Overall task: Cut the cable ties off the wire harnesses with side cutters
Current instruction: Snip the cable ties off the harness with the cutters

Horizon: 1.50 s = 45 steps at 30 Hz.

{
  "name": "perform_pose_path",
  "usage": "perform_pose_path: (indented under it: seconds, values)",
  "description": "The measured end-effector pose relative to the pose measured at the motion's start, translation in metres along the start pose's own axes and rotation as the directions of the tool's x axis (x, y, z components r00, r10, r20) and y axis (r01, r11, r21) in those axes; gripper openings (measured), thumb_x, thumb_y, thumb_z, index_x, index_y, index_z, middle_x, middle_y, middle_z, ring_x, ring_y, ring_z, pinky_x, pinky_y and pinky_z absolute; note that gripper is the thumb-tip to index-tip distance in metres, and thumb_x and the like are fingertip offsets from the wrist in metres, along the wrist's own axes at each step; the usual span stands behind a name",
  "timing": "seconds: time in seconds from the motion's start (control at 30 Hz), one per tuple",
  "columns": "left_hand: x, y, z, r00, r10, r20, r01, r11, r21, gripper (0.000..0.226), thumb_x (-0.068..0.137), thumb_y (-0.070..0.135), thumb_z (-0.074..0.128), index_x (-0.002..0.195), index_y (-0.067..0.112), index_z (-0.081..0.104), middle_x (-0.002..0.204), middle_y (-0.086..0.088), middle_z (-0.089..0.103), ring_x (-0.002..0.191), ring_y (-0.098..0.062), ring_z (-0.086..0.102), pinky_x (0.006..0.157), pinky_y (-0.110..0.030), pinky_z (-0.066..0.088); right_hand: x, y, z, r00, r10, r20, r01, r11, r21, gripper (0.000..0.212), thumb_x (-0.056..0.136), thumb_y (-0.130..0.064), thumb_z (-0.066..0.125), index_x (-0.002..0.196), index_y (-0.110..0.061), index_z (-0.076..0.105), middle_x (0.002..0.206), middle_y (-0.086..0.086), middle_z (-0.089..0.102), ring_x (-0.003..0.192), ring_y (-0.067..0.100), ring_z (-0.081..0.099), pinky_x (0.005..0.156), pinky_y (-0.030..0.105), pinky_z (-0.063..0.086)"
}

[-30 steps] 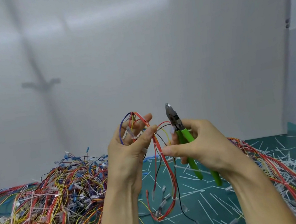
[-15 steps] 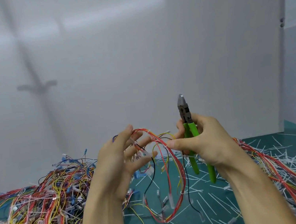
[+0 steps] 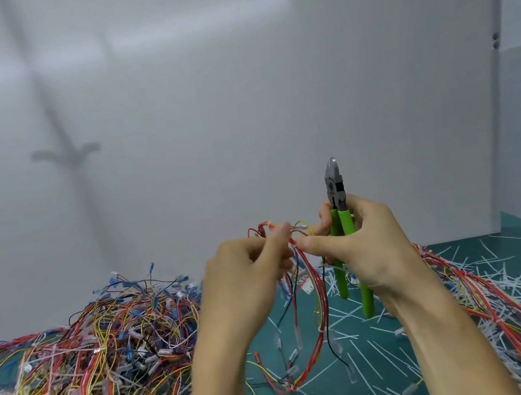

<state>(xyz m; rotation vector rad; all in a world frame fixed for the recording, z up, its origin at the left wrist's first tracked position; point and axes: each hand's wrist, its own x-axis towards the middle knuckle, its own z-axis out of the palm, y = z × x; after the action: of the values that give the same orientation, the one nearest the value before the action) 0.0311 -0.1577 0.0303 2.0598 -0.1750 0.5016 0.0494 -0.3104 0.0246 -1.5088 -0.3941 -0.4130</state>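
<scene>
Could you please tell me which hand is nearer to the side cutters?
Right. The right hand grips the cutters by their handles; the left hand is to their left, pinching the harness.

The left hand (image 3: 247, 277) hides the top of the held wire bundle (image 3: 316, 307); what it pinches there cannot be told. The grip of the right hand (image 3: 361, 250) covers the handle middles of the side cutters (image 3: 335, 186). The wire pile (image 3: 76, 377) runs off the left and bottom edges.

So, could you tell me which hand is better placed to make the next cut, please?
Probably the right hand: it grips the cutters, tip upward, close beside the harness that the left hand holds up.
</scene>
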Motion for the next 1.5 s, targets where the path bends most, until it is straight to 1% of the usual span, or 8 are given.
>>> perform_pose_path:
  seconds: [0.13, 0.27, 0.43, 0.6, 0.83, 1.0, 1.2, 1.5]
  values:
    - [0.004, -0.005, 0.006, 0.995, 0.018, 0.097, 0.019, 0.930, -0.367, 0.018, 0.090, 0.030, 0.065, 0.084, 0.021, 0.079, 0.082, 0.003, 0.077, 0.079, -0.002, 0.069, 0.067, -0.014, 0.050, 0.000, 0.001, 0.001, 0.998, -0.002, 0.070, 0.001, 1.000, 0.008, 0.030, 0.074, -0.004, 0.082, 0.071, -0.023, 0.059, 0.075, 0.015, 0.065, 0.069, 0.018, 0.065, 0.065, 0.025, 0.057]
    - [0.007, -0.013, 0.000, 0.998, -0.018, 0.065, 0.051, 0.836, -0.547, 0.020, 0.076, 0.036, 0.069, 0.080, 0.019, 0.080, 0.086, -0.004, 0.077, 0.079, -0.011, 0.071, 0.077, -0.025, 0.057, 0.003, 0.002, 0.001, 0.998, 0.054, 0.041, -0.052, 0.998, -0.031, 0.024, 0.076, -0.019, 0.083, 0.078, -0.020, 0.060, 0.081, 0.005, 0.069, 0.068, 0.016, 0.062, 0.067, 0.032, 0.056]
    - [0.009, -0.016, -0.003, 1.000, 0.011, 0.000, -0.009, 0.826, -0.564, 0.026, 0.076, 0.041, 0.065, 0.082, 0.019, 0.079, 0.079, -0.008, 0.075, 0.073, -0.013, 0.068, 0.071, -0.021, 0.054, 0.001, -0.003, -0.003, 0.996, 0.032, -0.078, -0.057, 0.937, -0.346, 0.032, 0.080, -0.059, 0.066, 0.083, -0.028, 0.060, 0.091, 0.001, 0.065, 0.089, 0.023, 0.066, 0.082, 0.048, 0.055]
    - [0.011, -0.017, -0.001, 1.000, -0.022, -0.007, 0.014, 0.801, -0.599, 0.021, 0.085, 0.030, 0.063, 0.086, 0.016, 0.077, 0.080, -0.007, 0.076, 0.073, -0.010, 0.071, 0.066, -0.015, 0.054, -0.004, -0.017, -0.008, 0.999, -0.035, -0.028, 0.018, 0.889, -0.458, 0.068, 0.071, -0.083, 0.040, 0.081, -0.022, 0.067, 0.072, -0.002, 0.068, 0.065, 0.014, 0.064, 0.071, 0.043, 0.055]
    - [0.010, -0.015, 0.000, 1.000, -0.013, -0.020, -0.001, 0.818, -0.575, 0.020, 0.098, 0.018, 0.055, 0.097, 0.014, 0.075, 0.080, -0.003, 0.075, 0.066, -0.001, 0.064, 0.060, -0.010, 0.046, -0.008, -0.017, -0.007, 0.950, 0.206, 0.235, -0.029, 0.807, -0.589, 0.064, 0.074, -0.077, 0.047, 0.073, -0.018, 0.072, 0.062, -0.008, 0.070, 0.053, 0.007, 0.065, 0.061, 0.033, 0.056]
    - [0.009, -0.017, 0.003, 1.000, 0.004, -0.030, -0.019, 0.857, -0.515, 0.023, 0.098, 0.024, 0.054, 0.093, 0.024, 0.076, 0.090, -0.009, 0.076, 0.085, -0.013, 0.068, 0.069, -0.025, 0.044, -0.006, -0.009, -0.003, 0.935, 0.252, 0.247, -0.057, 0.798, -0.600, 0.058, 0.083, -0.067, 0.052, 0.071, -0.013, 0.071, 0.060, -0.006, 0.070, 0.051, 0.008, 0.066, 0.057, 0.026, 0.050]
    - [0.010, -0.015, 0.006, 0.999, 0.019, -0.037, -0.036, 0.835, -0.550, 0.023, 0.099, 0.020, 0.054, 0.093, 0.019, 0.076, 0.090, -0.013, 0.075, 0.077, -0.009, 0.067, 0.059, -0.011, 0.045, -0.006, -0.009, -0.004, 0.918, 0.306, 0.254, -0.119, 0.822, -0.558, 0.057, 0.086, -0.065, 0.053, 0.070, -0.012, 0.070, 0.058, -0.001, 0.069, 0.051, 0.012, 0.066, 0.057, 0.031, 0.054]
    - [0.010, -0.014, 0.008, 0.999, 0.027, -0.045, -0.046, 0.851, -0.523, 0.023, 0.099, 0.024, 0.054, 0.093, 0.022, 0.076, 0.090, -0.008, 0.076, 0.080, -0.010, 0.065, 0.066, -0.025, 0.042, -0.007, -0.011, -0.003, 0.917, 0.319, 0.240, -0.148, 0.829, -0.539, 0.057, 0.087, -0.063, 0.053, 0.068, -0.011, 0.068, 0.057, 0.002, 0.067, 0.049, 0.013, 0.063, 0.053, 0.029, 0.052]
